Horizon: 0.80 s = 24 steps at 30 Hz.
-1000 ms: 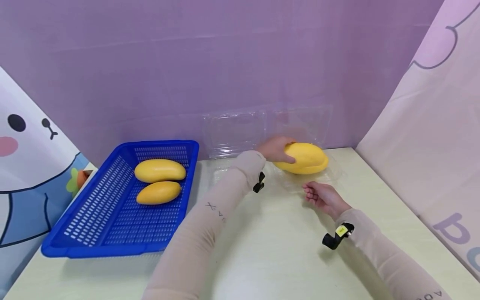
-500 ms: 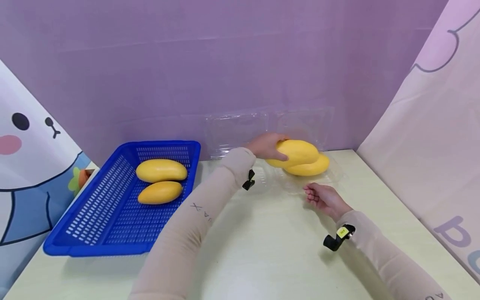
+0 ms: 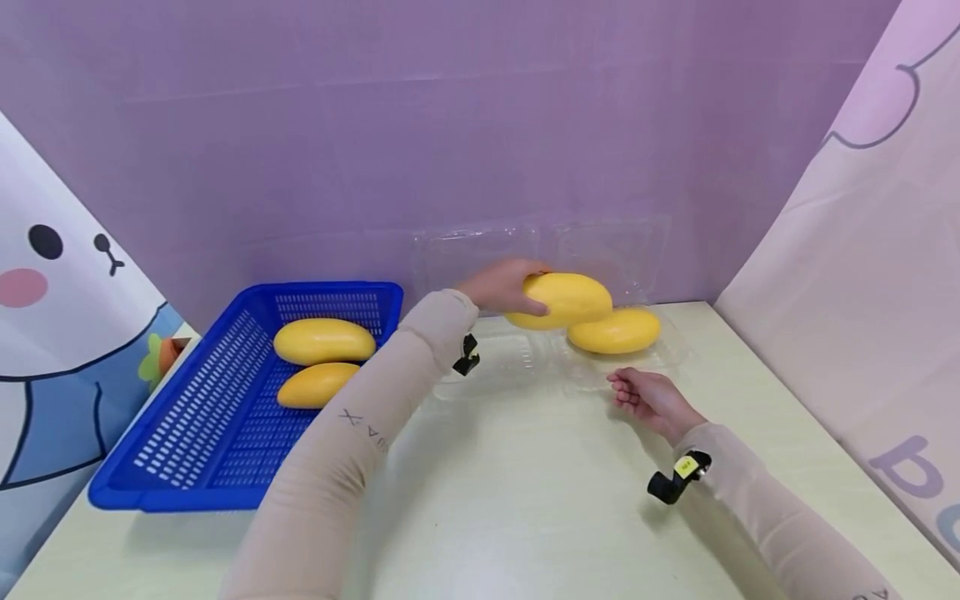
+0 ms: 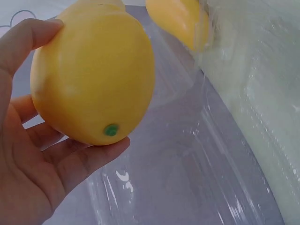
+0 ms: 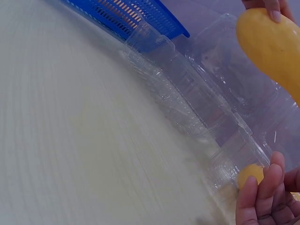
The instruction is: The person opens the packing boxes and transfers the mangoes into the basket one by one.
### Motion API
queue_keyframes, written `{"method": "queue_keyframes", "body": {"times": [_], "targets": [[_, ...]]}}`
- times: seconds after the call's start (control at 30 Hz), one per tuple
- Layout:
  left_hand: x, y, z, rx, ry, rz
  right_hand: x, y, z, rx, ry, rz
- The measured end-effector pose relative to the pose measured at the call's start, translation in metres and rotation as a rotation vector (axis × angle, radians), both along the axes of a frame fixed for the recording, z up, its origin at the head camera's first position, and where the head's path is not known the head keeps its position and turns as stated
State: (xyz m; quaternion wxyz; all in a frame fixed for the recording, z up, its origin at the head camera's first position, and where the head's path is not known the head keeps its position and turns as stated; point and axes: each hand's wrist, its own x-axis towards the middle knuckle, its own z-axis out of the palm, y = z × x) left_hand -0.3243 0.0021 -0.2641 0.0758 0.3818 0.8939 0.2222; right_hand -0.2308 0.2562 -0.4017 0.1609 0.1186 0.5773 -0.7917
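My left hand [image 3: 504,286] grips a plump yellow mango [image 3: 567,298], thumb on the near side and fingers on the far side. A green stem dot marks this mango [image 4: 93,75] in the left wrist view. It is lifted above the clear plastic boxes, partly overlapping a second mango [image 3: 617,332] in the head view. That second one lies in the right-hand clear box [image 3: 660,358]. Nearby, to its left, is another clear box [image 3: 491,358] with its lid raised. My right hand [image 3: 651,402] rests idle in front of the right-hand box, fingers loosely curled around nothing.
A blue perforated basket [image 3: 180,498] stands at the left, holding two mangoes, an upper one [image 3: 324,341] and a lower one [image 3: 318,385]. My left forearm crosses its right side. A purple cloth wall [image 3: 480,125] rises behind the pale table [image 3: 540,500].
My left hand has moved left, carrying the gripped mango away from over the second mango, which now shows more fully. The right hand has stayed in place.
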Motion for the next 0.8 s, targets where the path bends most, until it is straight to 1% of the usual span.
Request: {"method": "queue_keyframes", "body": {"times": [0.07,0.3,0.47,0.57,0.8], "targets": [[0.0,-0.006,0.001,0.0,-0.01,0.003,0.0,0.0,-0.001,0.002,-0.003,-0.001],[0.002,-0.025,0.005,-0.037,0.033,0.009,0.0,-0.001,0.0,0.01,-0.005,0.004],[0.005,-0.037,0.009,-0.035,0.05,-0.009,-0.002,-0.001,0.001,0.01,0.0,0.007],[0.008,-0.044,0.011,-0.028,0.052,-0.009,-0.002,-0.001,0.001,0.005,-0.001,0.006],[0.014,-0.066,0.009,-0.005,0.048,-0.008,-0.004,-0.002,0.0,0.024,0.003,0.001]]}}
